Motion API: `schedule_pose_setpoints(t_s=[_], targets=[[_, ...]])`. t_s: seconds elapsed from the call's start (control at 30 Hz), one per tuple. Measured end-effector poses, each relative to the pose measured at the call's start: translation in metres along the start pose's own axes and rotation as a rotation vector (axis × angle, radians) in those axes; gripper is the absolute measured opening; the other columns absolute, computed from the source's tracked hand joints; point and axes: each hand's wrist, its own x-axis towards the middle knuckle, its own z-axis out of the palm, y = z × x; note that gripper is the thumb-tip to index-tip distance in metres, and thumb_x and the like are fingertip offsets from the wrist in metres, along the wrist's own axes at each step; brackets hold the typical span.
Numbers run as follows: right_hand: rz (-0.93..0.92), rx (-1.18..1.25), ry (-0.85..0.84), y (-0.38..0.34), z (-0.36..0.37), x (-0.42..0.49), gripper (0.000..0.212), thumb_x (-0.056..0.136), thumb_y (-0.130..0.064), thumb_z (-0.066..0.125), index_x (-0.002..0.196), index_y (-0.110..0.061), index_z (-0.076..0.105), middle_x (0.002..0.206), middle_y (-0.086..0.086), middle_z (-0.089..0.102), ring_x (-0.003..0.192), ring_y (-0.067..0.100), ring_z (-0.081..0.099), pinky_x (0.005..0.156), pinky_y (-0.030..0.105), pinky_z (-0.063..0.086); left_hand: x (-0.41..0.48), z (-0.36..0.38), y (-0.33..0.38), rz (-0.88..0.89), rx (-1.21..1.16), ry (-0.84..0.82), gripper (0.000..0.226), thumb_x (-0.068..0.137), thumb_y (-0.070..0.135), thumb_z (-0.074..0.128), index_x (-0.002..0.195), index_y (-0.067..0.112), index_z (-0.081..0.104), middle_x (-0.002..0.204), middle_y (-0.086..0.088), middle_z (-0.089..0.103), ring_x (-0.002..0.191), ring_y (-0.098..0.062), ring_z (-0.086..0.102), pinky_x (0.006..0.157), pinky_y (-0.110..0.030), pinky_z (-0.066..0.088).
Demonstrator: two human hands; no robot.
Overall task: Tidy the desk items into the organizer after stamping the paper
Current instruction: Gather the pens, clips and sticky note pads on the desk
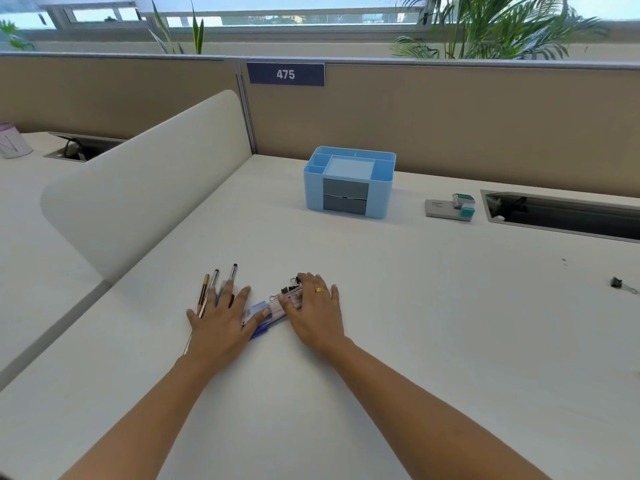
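Both hands lie flat on the white desk (415,306) with fingers straight and spread; neither one grips anything.

The left hand (221,318) presses down on a row of pens (215,275); their tips stick out past the fingers toward 12 o'clock. The right hand (313,308) rests on a little heap of black binder clips (290,287) and a small flat pack (258,310); I cannot tell what the pack is. A blue pen (261,331) pokes out between the two hands.

The blue organizer (313,192) stands well apart from the hands, at about 12 to 1 o'clock; its top slots are open and its two grey drawers look closed. A small green stamp (462,202) sits by a grey box (438,207) at 2 o'clock; one more clip (618,284) lies alone far off at 3 o'clock.

The pens are light, hard and round, so I think they will roll on the smooth desk; best to bunch them and wrap the fingers round their middles. The clips are small, stiff and light, and they can slide and scatter; scoop them into a cupped palm, or pinch one by its wire loops. The flat pack looks thin and may be hard to lift; sliding a thumb under one edge should help.
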Motion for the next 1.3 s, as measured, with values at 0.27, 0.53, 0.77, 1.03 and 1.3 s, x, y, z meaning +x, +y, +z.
schedule_pose_setpoints(t_s=[0.27,0.53,0.77,1.03,1.3], targets=[[-0.028,0.152,-0.014,0.0,-0.006,0.008,0.062,0.093,-0.046,0.044,0.143,-0.014,0.026,0.149,0.003,0.033,0.142,0.019,0.022,0.119,0.036,0.009,0.006,-0.007,-0.008,0.078,0.065,0.047,0.089,0.07,0.072,-0.005,0.144,0.03,0.022,0.156,0.003,0.011,0.144,-0.018,0.01,0.112,-0.056,0.011],[-0.02,0.129,0.027,0.026,-0.03,-0.027,0.058,0.094,-0.04,0.045,0.142,-0.013,0.03,0.152,0.004,0.026,0.143,0.016,0.017,0.115,0.028,0.015,-0.002,-0.005,0.045,0.203,0.011,0.085,0.116,0.053,0.084,-0.021,0.143,0.028,0.025,0.157,0.002,0.01,0.145,-0.017,0.008,0.113,-0.054,0.006],[0.083,-0.116,0.123,0.093,-0.089,-0.083,0.052,0.095,-0.043,0.041,0.139,-0.015,0.035,0.152,0.007,0.026,0.143,0.018,0.016,0.117,0.032,0.011,-0.024,0.018,0.124,0.424,0.034,0.07,0.093,0.081,0.072,-0.006,0.127,0.017,0.053,0.142,-0.01,0.045,0.133,-0.029,0.04,0.103,-0.063,0.027],[0.362,-0.36,0.329,0.203,-0.19,-0.179,0.048,0.095,-0.044,0.036,0.136,-0.019,0.039,0.152,0.002,0.027,0.144,0.015,0.015,0.117,0.039,0.003,-0.065,0.043,0.243,0.611,-0.099,0.055,0.113,0.061,0.079,-0.027,0.142,0.024,0.031,0.156,0.002,0.015,0.145,-0.016,0.008,0.114,-0.052,-0.001],[0.694,-0.4,0.547,0.285,-0.272,-0.241,0.053,0.091,-0.047,0.045,0.136,-0.018,0.042,0.152,0.004,0.029,0.143,0.02,0.017,0.112,0.055,0.012,-0.095,0.065,0.335,0.64,-0.099,-0.078,0.12,0.047,0.083,-0.029,0.145,0.03,0.013,0.157,0.009,0.0,0.145,-0.009,-0.005,0.114,-0.053,-0.003]])
